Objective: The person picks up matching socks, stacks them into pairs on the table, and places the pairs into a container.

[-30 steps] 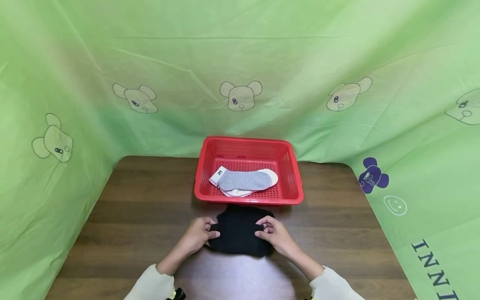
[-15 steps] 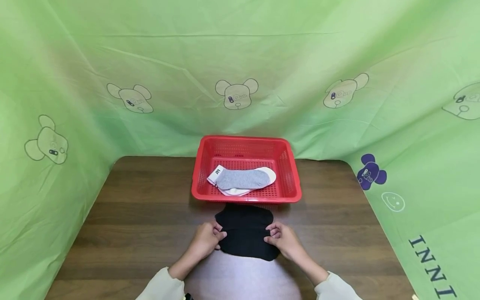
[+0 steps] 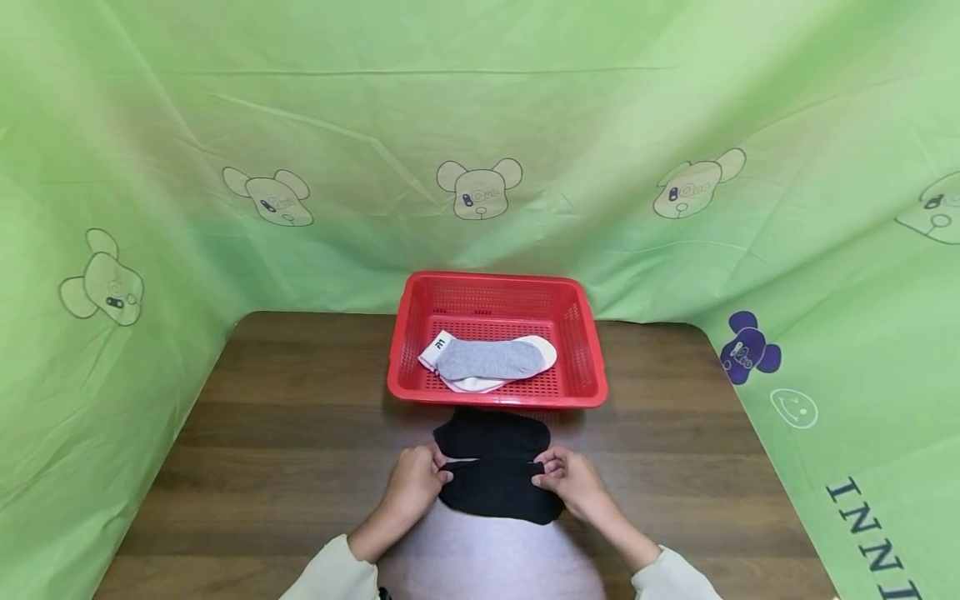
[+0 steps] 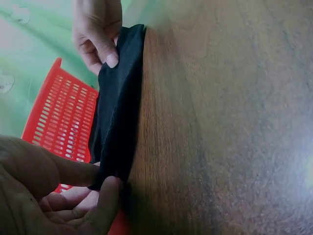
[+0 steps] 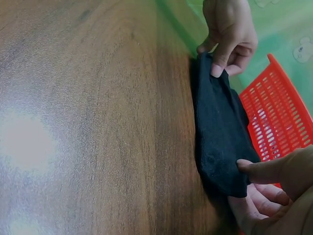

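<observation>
Two black socks lie sideways in front of the basket. The nearer black sock point(image 3: 495, 490) is pinched at its left end by my left hand point(image 3: 414, 479) and at its right end by my right hand point(image 3: 573, 482), thumbs on top. Just beyond it lies the farther black sock point(image 3: 491, 433), flat on the table, with a thin gap between the two on the left. Both wrist views show the nearer sock point(image 4: 117, 107) stretched between the two hands, its near edge close to the wood.
A red perforated basket point(image 3: 397, 350) stands behind the black socks. Inside it lie a grey sock point(image 3: 487, 360) with a white cuff and toe and some white fabric beneath. The brown wooden table point(image 3: 285, 433) is bounded by a green printed curtain point(image 3: 480, 100) at the back and sides.
Both hands have shifted a little right and toward me with the nearer sock. A narrow gap has appeared between it and the farther sock, which the nearer one partly covered before.
</observation>
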Demonstrator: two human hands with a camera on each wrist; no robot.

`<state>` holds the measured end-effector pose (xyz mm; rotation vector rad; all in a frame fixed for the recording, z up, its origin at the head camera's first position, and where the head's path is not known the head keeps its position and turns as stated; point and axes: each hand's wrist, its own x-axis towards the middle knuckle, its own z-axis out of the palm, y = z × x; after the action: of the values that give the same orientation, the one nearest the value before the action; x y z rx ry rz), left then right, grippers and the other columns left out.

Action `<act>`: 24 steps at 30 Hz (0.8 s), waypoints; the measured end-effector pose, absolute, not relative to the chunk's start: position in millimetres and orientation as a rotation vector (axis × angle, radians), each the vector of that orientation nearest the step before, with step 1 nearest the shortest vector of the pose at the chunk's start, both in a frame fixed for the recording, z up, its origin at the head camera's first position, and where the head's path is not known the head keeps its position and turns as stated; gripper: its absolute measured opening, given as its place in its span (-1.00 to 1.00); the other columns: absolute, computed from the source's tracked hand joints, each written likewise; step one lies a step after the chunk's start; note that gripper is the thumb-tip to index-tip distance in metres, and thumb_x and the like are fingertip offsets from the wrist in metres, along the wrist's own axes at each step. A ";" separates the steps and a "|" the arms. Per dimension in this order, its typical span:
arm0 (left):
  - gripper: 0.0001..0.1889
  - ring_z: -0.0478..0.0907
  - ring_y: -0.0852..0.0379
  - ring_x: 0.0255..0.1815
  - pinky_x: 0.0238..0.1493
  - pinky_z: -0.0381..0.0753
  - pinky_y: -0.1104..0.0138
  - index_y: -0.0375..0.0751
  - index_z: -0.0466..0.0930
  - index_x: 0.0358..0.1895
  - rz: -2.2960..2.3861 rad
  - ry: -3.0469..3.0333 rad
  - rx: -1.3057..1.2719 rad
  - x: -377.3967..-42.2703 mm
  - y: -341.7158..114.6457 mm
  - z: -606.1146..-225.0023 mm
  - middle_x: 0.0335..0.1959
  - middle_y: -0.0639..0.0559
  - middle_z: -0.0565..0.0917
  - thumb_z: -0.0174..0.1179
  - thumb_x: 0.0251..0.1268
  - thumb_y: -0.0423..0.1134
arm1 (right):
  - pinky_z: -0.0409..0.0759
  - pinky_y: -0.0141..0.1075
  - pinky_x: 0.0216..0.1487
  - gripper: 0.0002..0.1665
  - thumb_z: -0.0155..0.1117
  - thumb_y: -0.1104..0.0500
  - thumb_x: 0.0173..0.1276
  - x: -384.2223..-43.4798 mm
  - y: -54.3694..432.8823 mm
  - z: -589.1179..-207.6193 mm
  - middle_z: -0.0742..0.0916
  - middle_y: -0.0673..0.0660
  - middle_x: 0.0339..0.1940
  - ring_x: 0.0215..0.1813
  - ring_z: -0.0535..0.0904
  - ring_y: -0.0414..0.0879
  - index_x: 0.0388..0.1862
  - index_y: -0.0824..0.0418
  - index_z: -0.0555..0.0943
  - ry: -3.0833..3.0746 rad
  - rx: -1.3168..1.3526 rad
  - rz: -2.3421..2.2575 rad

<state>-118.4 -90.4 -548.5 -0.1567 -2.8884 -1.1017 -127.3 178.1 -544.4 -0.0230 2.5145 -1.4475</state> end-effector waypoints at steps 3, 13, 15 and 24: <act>-0.70 0.49 0.17 -0.56 -0.49 0.43 0.39 -0.19 0.54 -0.52 -1.067 -2.896 -0.179 -119.1 -90.9 -549.2 -0.63 0.08 0.58 0.57 -0.10 -0.43 | 0.53 -0.48 -0.30 -0.73 0.49 0.48 0.09 -127.8 178.8 -544.3 0.66 0.10 -0.42 -0.41 0.51 -0.26 -0.20 0.45 0.65 2.488 -0.014 -1.466; -0.82 0.50 0.21 -0.44 -0.39 0.49 0.36 -0.08 0.58 -0.39 -1.056 -2.920 -0.239 -116.6 -83.2 -524.7 -0.48 0.13 0.56 0.42 0.25 -0.20 | 0.45 -0.47 -0.35 -0.69 0.41 0.38 0.24 -122.3 181.6 -522.2 0.57 0.03 -0.40 -0.43 0.46 -0.29 -0.10 0.52 0.58 2.301 -0.074 -1.516; -0.87 0.49 0.29 -0.43 -0.36 0.50 0.41 -0.08 0.61 -0.33 -1.228 -2.924 -0.305 -114.1 -77.0 -515.6 -0.47 0.16 0.60 0.35 0.34 -0.20 | 0.41 -0.47 -0.40 -0.67 0.38 0.34 0.28 -119.6 180.3 -512.5 0.54 -0.01 -0.41 -0.46 0.42 -0.30 -0.07 0.53 0.55 2.230 -0.044 -1.549; -0.49 0.75 0.16 -0.17 -0.15 0.70 0.31 -0.38 0.57 0.17 -1.782 -2.929 -0.409 -95.3 -51.3 -478.6 -0.11 -0.08 0.78 0.27 0.43 0.01 | 0.46 -0.47 -0.43 -0.66 0.29 0.25 0.40 -105.3 153.4 -475.2 0.57 -0.05 -0.38 -0.45 0.41 -0.32 -0.01 0.46 0.46 1.960 0.109 -1.780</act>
<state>-95.3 -51.3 -478.6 -0.4094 -2.9294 -1.7822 -105.3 153.4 -475.2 0.1089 1.9599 -1.7800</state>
